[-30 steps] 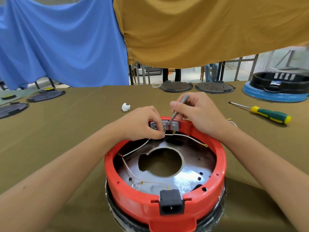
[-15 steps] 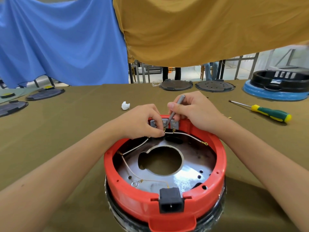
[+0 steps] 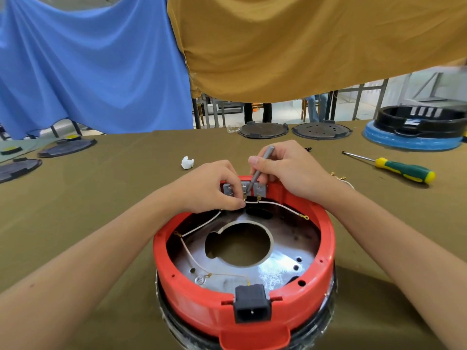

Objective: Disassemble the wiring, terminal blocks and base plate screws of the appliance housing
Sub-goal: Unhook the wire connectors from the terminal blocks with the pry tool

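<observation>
Trouble here would start at the tip: right hand (image 3: 290,170) has its grip pinching a slim grey driver (image 3: 260,168), angled down into the middle terminal block (image 3: 244,187) on the far wall of the red housing (image 3: 242,309), which sits near centre on the desk (image 3: 101,198). If that tip rides out of the screw, I'd expect a chewed head or a jab at the left hand (image 3: 209,189), whose grip pinches the white wire (image 3: 275,204) right at the blocks, fingertips just beside the tool. Tug too hard before the screw is loose and the small brass lug could tear off. Housing isn't braced by either hand, so pressure might shift it. A green-handled screwdriver (image 3: 401,170) lies idle, far right
</observation>
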`<state>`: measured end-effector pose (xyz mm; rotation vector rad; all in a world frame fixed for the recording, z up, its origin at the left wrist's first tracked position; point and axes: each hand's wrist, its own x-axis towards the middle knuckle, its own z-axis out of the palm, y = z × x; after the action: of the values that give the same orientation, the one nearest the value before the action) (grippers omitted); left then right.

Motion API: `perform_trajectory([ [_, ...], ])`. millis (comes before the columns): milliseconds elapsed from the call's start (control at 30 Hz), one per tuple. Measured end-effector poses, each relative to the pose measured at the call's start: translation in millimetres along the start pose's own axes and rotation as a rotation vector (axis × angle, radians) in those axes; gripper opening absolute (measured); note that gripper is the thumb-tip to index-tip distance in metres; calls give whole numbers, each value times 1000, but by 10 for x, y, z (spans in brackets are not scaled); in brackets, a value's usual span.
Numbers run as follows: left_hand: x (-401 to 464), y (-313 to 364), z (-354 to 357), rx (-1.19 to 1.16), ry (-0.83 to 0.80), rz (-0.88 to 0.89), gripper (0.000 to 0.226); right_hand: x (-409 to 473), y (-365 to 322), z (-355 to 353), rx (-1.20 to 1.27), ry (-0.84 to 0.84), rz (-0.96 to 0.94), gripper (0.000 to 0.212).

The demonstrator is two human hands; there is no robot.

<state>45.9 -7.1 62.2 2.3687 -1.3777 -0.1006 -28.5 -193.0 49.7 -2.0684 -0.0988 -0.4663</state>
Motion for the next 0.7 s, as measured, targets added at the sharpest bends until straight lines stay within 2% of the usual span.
perform_trajectory([
  [300, 16, -11, 15, 6, -7, -12, 4, -56, -67, 19, -173, -24, -85, 23],
  [567, 1, 1, 3, -11, 7, -10, 15, -19, -42, 5, -52, 4, 16, 30],
  [700, 1, 1, 3, -8, 1, -8, 11, -66, -64, 9, -117, 18, -46, 27],
])
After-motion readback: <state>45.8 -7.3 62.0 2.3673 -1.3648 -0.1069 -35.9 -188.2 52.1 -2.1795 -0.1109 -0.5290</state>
